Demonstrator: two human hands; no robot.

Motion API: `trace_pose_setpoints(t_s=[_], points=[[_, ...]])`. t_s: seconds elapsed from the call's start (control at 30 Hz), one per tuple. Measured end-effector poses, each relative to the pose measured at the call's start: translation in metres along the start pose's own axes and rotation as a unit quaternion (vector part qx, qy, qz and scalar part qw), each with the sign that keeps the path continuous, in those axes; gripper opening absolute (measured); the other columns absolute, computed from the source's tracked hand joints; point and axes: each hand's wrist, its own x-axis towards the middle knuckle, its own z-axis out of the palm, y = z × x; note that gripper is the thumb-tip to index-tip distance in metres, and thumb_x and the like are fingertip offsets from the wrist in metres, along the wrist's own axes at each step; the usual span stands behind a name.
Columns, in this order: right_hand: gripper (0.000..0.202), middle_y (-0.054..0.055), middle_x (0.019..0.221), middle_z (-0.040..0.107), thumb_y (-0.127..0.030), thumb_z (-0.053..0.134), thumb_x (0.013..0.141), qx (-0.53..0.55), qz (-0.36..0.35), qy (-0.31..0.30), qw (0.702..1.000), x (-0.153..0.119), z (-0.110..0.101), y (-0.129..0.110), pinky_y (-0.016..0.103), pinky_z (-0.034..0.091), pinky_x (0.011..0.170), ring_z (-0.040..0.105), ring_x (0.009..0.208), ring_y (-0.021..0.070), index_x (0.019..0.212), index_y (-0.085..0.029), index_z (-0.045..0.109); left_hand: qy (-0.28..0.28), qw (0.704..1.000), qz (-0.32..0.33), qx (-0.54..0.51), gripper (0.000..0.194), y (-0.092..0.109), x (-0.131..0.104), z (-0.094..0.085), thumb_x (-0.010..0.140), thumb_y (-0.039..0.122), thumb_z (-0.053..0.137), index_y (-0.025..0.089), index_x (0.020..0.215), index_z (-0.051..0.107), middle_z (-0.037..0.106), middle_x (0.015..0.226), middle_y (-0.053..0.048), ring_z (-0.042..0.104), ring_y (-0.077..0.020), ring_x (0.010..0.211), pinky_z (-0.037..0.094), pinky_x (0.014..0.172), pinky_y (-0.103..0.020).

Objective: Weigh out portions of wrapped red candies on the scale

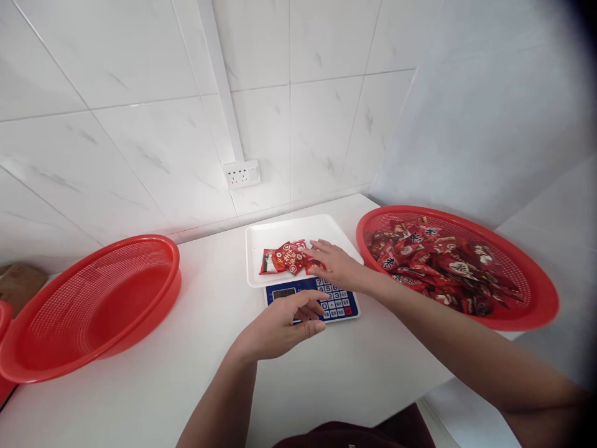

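Red packets [290, 257] | right hand [339, 264] flat, fingers loose on them | left hand [280, 326] hovering, unclenched

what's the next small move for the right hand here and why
Probably close the right hand on the red packets it touches on the scale's white tray; they lie loose under its fingertips, and the left hand hovers open by the keypad.
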Motion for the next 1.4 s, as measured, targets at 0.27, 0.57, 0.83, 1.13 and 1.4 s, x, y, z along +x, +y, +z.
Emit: trace_pose_setpoints(t_s=[0.27, 0.57, 0.83, 1.13, 1.4], points=[[0.055, 0.004, 0.140, 0.044, -0.042, 0.051, 0.082, -0.030, 0.148, 0.073, 0.986, -0.072, -0.083, 0.069, 0.046, 0.031, 0.106, 0.037, 0.130, 0.0306, 0.135, -0.028, 0.045, -0.007, 1.000, -0.025, -0.004, 0.040, -0.007, 0.002, -0.002, 0.087, 0.040, 0.050, 0.031, 0.126, 0.047, 0.059, 0.113, -0.004, 0.056, -0.0201, 0.104, 0.045, 0.089, -0.034], [0.079, 0.006, 0.151, 0.023, -0.050, 0.061, 0.069, -0.138, 0.312, -0.115, 0.933, -0.158, -0.108, 0.134, 0.050, 0.029, 0.105, 0.022, 0.135, 0.0366, 0.141, -0.025, 0.037, -0.036, 0.998, -0.056, 0.018, 0.043, -0.015, 0.009, 0.004, 0.088, 0.047, 0.045, 0.032, 0.128, 0.044, 0.057, 0.117, -0.005, 0.053, -0.0209, 0.108, 0.045, 0.092, -0.037], [0.074, 0.005, 0.154, 0.012, -0.046, 0.058, 0.074, -0.182, 0.352, -0.114, 0.911, -0.148, -0.089, 0.123, 0.046, 0.041, 0.097, 0.022, 0.135, 0.0378, 0.142, -0.028, 0.034, -0.024, 0.998, -0.049, 0.021, 0.043, -0.016, 0.010, 0.004, 0.087, 0.047, 0.046, 0.032, 0.127, 0.046, 0.059, 0.115, -0.004, 0.055, -0.0208, 0.106, 0.047, 0.090, -0.036], [0.030, 0.010, 0.133, 0.048, -0.030, 0.050, 0.083, -0.222, 0.284, 0.002, 0.933, -0.144, -0.071, 0.144, 0.039, 0.044, 0.086, 0.054, 0.108, 0.0306, 0.108, -0.021, 0.065, -0.031, 0.998, -0.051, 0.031, 0.044, -0.015, 0.008, 0.004, 0.088, 0.048, 0.044, 0.031, 0.128, 0.044, 0.057, 0.117, -0.005, 0.054, -0.0204, 0.107, 0.046, 0.092, -0.036], [0.019, 0.005, 0.085, 0.066, -0.032, 0.044, 0.086, -0.175, 0.269, 0.067, 0.945, -0.123, -0.082, 0.119, 0.026, 0.041, 0.063, 0.059, 0.075, 0.0189, 0.081, -0.020, 0.058, -0.025, 0.998, -0.045, 0.029, 0.043, -0.015, 0.010, 0.004, 0.088, 0.047, 0.046, 0.031, 0.128, 0.045, 0.058, 0.116, -0.005, 0.055, -0.0207, 0.107, 0.046, 0.092, -0.037]])
